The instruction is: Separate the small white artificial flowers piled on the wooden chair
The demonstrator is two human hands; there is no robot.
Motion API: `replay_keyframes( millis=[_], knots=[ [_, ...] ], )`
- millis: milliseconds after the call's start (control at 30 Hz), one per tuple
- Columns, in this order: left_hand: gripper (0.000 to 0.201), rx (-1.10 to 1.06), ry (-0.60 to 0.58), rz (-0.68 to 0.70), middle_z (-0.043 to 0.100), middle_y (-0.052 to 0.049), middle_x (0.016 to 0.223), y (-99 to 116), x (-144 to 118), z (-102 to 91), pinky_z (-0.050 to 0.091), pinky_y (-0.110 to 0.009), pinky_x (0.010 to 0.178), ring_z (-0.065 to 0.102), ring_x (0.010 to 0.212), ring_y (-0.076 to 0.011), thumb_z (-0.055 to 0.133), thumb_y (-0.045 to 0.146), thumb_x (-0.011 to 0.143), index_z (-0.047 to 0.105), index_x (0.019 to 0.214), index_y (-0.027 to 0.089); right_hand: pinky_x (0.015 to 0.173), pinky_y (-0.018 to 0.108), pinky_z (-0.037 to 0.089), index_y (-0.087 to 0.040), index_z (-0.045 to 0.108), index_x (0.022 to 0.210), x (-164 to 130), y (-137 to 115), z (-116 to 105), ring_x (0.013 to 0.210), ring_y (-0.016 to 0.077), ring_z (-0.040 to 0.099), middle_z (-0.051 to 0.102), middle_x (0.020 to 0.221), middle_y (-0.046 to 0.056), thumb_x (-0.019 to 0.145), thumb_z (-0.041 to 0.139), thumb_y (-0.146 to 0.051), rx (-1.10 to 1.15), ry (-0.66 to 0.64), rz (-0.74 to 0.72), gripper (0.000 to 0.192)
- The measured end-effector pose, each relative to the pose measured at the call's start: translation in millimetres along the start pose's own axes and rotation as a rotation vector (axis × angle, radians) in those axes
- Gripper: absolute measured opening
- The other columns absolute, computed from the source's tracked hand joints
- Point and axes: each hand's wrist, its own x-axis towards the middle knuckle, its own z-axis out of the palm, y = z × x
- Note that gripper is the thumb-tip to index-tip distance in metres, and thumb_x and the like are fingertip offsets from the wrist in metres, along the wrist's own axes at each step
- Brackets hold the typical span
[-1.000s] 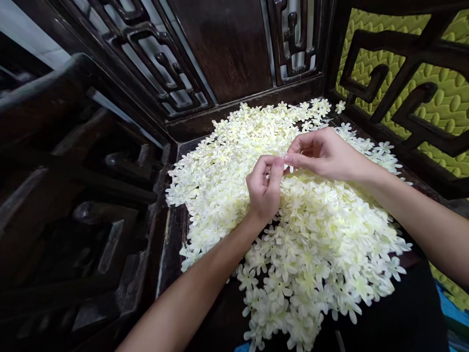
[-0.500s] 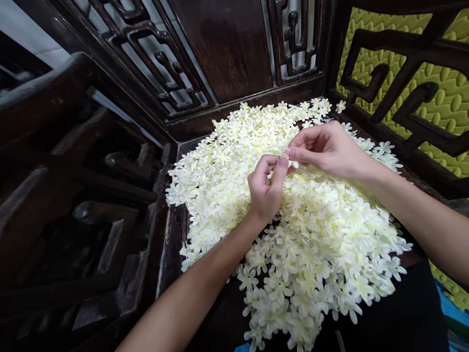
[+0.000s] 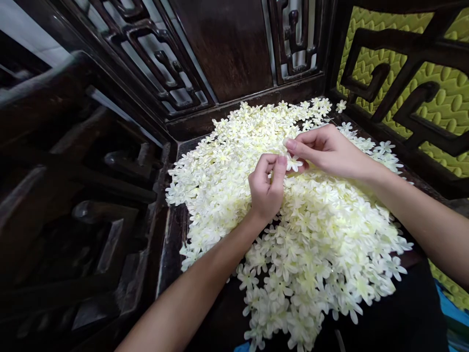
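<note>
Cream fabric flower (image 3: 294, 164), at frame centre, is being pinched between the closed left hand (image 3: 266, 188) and the curled right hand (image 3: 326, 151) above the flower heap (image 3: 311, 234) on a dark wooden seat (image 3: 172, 234).

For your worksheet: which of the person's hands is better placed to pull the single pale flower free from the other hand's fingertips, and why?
Probably the right hand: its thumb and forefinger pinch the flower over the flower heap. The left hand only touches it with curled fingertips.
</note>
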Motion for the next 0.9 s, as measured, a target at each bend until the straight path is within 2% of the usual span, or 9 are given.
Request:
replay_keyframes(
  millis=[167,400,900],
  knots=[
    [0.027,0.032,0.004,-0.006,0.048,0.004,0.062,0.5,-0.2,-1.2,0.036,-0.022,0.051,0.041,0.053,-0.0069,0.057,0.044,0.094,0.056,0.081,0.020,0.037,0.020,0.035,-0.014,0.074,0.086,0.0,-0.7,-1.0,0.043,0.0052,0.041,0.057,0.057,-0.001,0.091,0.068,-0.046,-0.002,-0.024,0.006,0.033],
    [0.028,0.014,-0.020,-0.009,0.045,0.004,0.062,0.5,0.9,-2.8,0.028,-0.024,0.049,0.035,0.053,-0.0075,0.058,0.043,0.094,0.054,0.078,0.020,0.037,0.020,0.033,-0.013,0.074,0.087,0.4,-0.1,-1.6,0.044,0.0053,0.043,0.060,0.057,0.000,0.089,0.072,-0.041,0.013,-0.013,-0.008,0.029],
    [0.027,0.042,-0.036,0.023,0.044,0.004,0.062,-0.8,1.7,-2.9,0.029,-0.025,0.052,0.035,0.055,-0.0076,0.058,0.038,0.094,0.053,0.076,0.020,0.036,0.022,0.026,-0.013,0.073,0.085,0.6,0.0,0.3,0.044,0.0056,0.041,0.059,0.058,0.000,0.090,0.071,-0.040,0.002,-0.008,0.016,0.028]
  ],
)
